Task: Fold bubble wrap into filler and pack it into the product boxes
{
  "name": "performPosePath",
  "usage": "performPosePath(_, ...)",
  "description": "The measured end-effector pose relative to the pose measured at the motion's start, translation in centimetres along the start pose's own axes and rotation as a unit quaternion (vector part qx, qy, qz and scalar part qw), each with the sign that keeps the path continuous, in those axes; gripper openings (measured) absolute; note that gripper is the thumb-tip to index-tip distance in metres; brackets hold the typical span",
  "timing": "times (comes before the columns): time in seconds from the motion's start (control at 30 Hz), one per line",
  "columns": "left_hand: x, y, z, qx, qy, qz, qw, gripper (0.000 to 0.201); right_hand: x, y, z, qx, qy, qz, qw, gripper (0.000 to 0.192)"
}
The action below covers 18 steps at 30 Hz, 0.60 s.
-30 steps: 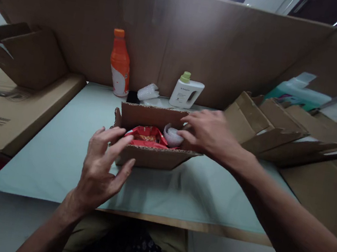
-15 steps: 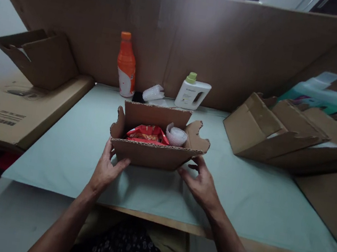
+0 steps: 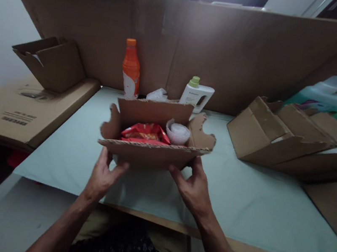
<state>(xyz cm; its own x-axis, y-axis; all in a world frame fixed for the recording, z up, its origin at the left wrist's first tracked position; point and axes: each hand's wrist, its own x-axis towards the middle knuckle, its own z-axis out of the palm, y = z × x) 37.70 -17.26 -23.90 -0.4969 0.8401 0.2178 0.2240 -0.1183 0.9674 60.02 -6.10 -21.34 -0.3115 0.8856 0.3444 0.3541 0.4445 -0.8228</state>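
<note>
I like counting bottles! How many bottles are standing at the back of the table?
2. The orange bottle stands back left by the cardboard wall; the white bottle with a green cap stands to its right, behind the open box. Others may be hidden.

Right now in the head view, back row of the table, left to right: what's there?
Folded cardboard piece → orange bottle → crumpled clear plastic → white jug with green cap → stack of flattened boxes.

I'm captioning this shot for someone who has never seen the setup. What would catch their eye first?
An open cardboard box at the centre, gripped at its near corners by the left hand and right hand. Inside it lie a red packet and, to its right, a clear plastic wad. Behind, an orange bottle stands against the cardboard wall.
</note>
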Motion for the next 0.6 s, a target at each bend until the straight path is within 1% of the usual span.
performPosePath(0.07, 1.3, 1.0, -0.1, 0.01, 0.037, 0.034, 0.999, 0.07, 0.8, -1.0, -0.2, 0.006, -0.006, -0.022, 1.0, 0.05)
performPosePath(0.1, 1.9, 1.5, 0.4, 0.011, 0.042, 0.053, 0.998, 0.071, 1.1, -1.1, -0.7, 0.011, 0.0, -0.025, 1.0, 0.049)
performPosePath(0.17, 2.4, 2.1, 2.4, 0.012, 0.015, 0.077, 0.997, 0.074, 1.1, -0.5, -2.4, 0.016, 0.037, -0.013, 0.999, 0.047)
performPosePath(0.23, 2.0, 2.4, 4.4, 0.013, -0.037, 0.073, 0.997, 0.078, 0.5, 0.5, -4.2, 0.004, 0.088, 0.006, 0.996, 0.048)
performPosePath(0.27, 1.5, 2.3, 5.1, 0.014, -0.055, 0.066, 0.996, 0.079, 0.2, 1.0, -4.8, -0.005, 0.107, 0.013, 0.994, 0.048)
performPosePath(0.3, 0.9, 2.3, 5.4, 0.014, -0.063, 0.06, 0.996, 0.08, -0.1, 1.2, -5.0, -0.013, 0.115, 0.017, 0.993, 0.049)
performPosePath(0.37, 0.0, 1.9, 4.6, 0.019, -0.049, 0.053, 0.997, 0.077, -0.4, 1.1, -4.3, -0.014, 0.098, 0.015, 0.995, 0.047)
performPosePath(0.47, -0.4, 1.3, 2.0, 0.044, 0.013, 0.048, 0.998, 0.067, -0.1, 0.1, -1.6, 0.011, 0.032, -0.005, 0.999, 0.042)
performPosePath(0.5, -0.3, 1.1, 1.4, 0.051, 0.029, 0.048, 0.997, 0.065, 0.2, -0.1, -0.8, 0.022, 0.019, -0.008, 1.0, 0.042)
performPosePath(0.53, -0.3, 1.0, 1.0, 0.056, 0.037, 0.049, 0.997, 0.066, 0.4, -0.1, -0.4, 0.031, 0.014, -0.008, 0.999, 0.043)
performPosePath(0.6, -0.2, 0.6, 1.3, 0.059, 0.028, 0.048, 0.997, 0.069, 0.8, 0.6, -0.4, 0.037, 0.023, -0.003, 0.999, 0.046)
